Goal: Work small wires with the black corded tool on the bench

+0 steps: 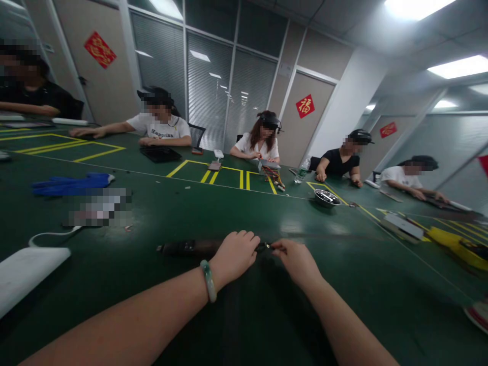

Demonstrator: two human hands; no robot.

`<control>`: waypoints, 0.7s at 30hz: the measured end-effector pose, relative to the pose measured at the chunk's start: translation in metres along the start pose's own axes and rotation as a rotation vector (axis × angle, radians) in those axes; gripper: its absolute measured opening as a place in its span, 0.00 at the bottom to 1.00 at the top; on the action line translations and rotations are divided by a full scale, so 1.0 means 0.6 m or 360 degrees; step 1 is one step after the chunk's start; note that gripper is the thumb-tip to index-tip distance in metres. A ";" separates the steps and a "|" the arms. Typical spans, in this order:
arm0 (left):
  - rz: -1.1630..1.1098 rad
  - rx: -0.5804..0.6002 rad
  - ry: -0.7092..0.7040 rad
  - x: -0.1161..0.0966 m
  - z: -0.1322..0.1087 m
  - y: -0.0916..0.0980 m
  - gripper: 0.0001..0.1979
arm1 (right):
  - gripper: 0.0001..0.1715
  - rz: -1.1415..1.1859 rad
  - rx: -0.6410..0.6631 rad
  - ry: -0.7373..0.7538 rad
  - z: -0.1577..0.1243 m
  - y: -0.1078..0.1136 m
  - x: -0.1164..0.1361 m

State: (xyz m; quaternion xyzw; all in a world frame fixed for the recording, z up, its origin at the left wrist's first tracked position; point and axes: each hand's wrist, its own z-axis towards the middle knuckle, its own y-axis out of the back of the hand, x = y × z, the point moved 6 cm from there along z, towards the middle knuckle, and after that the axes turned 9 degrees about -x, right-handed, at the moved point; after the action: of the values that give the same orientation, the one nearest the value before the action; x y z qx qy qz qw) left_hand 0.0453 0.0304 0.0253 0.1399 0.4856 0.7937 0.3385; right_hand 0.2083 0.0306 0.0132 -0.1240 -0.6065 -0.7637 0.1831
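Left hand (237, 254) curled over dark rod (202, 248) — right hand (296, 260) pinching end.

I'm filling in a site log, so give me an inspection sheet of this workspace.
Surface: green table with yellow tape lines.
In hand: long dark object, lying crosswise.
Clutter: blue glove, metal bowl, plastic bottle.
Left hand: closed over the long dark object.
Right hand: fingers at its right end; exact grip unclear.
Cables: white cable by a white block at left; coloured wires opposite.
Surroundings: people seated across the table; red door signs.
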 end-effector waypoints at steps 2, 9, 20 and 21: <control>0.0014 0.0006 0.0012 0.000 0.003 -0.005 0.06 | 0.10 -0.0042 -0.0050 -0.0032 0.000 -0.001 0.001; -0.0014 0.0016 -0.0002 0.000 0.007 -0.014 0.04 | 0.05 -0.0283 -0.0171 0.0200 0.004 -0.004 0.016; -0.0135 -0.0035 -0.0042 0.007 0.006 -0.008 0.04 | 0.02 -0.0154 -0.0120 0.0491 0.005 -0.021 0.022; -0.0140 -0.0038 -0.0045 0.007 0.006 -0.008 0.04 | 0.03 -0.0145 -0.0131 0.0508 0.003 -0.022 0.024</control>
State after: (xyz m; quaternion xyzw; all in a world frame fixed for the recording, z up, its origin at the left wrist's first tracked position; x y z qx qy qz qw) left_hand 0.0462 0.0369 0.0223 0.1257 0.4770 0.7818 0.3815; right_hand 0.1897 0.0332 0.0079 0.0192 -0.5429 -0.8054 0.2370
